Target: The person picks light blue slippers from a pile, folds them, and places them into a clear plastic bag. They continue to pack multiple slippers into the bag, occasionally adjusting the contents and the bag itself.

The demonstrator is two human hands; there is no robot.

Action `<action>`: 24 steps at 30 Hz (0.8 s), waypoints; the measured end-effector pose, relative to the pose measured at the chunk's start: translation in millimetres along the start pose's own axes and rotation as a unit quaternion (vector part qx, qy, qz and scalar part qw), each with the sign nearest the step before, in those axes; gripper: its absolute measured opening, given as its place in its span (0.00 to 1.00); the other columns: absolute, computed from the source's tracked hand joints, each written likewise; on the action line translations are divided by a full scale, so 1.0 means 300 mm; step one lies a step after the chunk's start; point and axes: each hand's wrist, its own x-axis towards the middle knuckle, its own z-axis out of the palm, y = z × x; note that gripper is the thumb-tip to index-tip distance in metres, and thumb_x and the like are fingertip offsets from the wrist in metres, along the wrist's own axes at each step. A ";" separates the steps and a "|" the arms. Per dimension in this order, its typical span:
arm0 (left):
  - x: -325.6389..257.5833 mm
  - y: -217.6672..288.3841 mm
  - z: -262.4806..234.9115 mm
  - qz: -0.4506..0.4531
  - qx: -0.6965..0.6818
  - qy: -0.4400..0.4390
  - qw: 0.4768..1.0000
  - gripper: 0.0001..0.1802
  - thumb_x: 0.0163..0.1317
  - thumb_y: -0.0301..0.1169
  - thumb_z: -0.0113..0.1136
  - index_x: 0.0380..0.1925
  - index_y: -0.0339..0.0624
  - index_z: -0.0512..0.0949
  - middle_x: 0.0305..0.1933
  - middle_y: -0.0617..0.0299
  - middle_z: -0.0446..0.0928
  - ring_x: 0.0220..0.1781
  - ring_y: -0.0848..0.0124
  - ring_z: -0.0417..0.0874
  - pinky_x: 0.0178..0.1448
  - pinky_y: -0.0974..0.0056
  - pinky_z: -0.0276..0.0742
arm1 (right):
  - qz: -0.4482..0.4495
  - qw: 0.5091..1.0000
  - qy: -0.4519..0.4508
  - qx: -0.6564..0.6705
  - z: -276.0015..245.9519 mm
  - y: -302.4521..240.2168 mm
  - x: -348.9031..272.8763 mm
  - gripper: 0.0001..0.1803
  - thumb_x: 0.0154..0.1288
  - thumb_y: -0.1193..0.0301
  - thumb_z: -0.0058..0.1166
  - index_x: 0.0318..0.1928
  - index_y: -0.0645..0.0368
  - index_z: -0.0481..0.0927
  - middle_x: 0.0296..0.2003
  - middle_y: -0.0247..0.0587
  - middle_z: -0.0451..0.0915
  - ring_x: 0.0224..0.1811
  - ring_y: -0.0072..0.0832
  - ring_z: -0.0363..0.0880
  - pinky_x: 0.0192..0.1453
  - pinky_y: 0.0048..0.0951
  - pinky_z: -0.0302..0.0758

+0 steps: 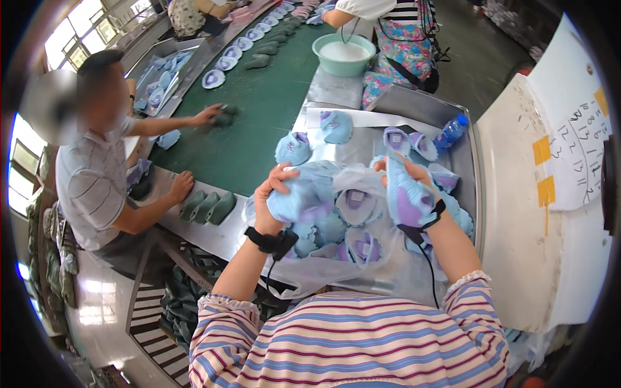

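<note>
My left hand grips a light blue shoe upper with purple parts, smeared by motion. A second blue and purple shoe upper is in my right hand, raised with fingers and thumb around it. Between and beneath my hands, a clear plastic bag lies open around several more uppers, among them one with a pale lining. Beyond the bag, two loose uppers rest on the metal table. Black bands circle both my wrists, each trailing a cable.
A green conveyor belt runs away ahead, carrying rows of uppers and dark shoe lasts. At left, a co-worker reaches over it toward dark lasts; green lasts stand nearby. A basin, a blue-capped bottle and a pale panel flank the right side.
</note>
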 end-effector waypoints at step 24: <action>0.549 -0.526 -0.579 -0.205 -0.004 0.253 0.946 0.19 0.50 0.11 0.54 0.42 0.37 0.79 0.68 0.43 0.55 0.52 0.62 0.77 0.48 0.66 0.77 | 0.039 0.991 0.120 -0.041 0.008 0.164 -0.023 0.25 0.62 0.70 0.59 0.57 0.65 0.69 0.46 0.36 0.77 0.48 0.24 0.76 0.56 0.28 0.72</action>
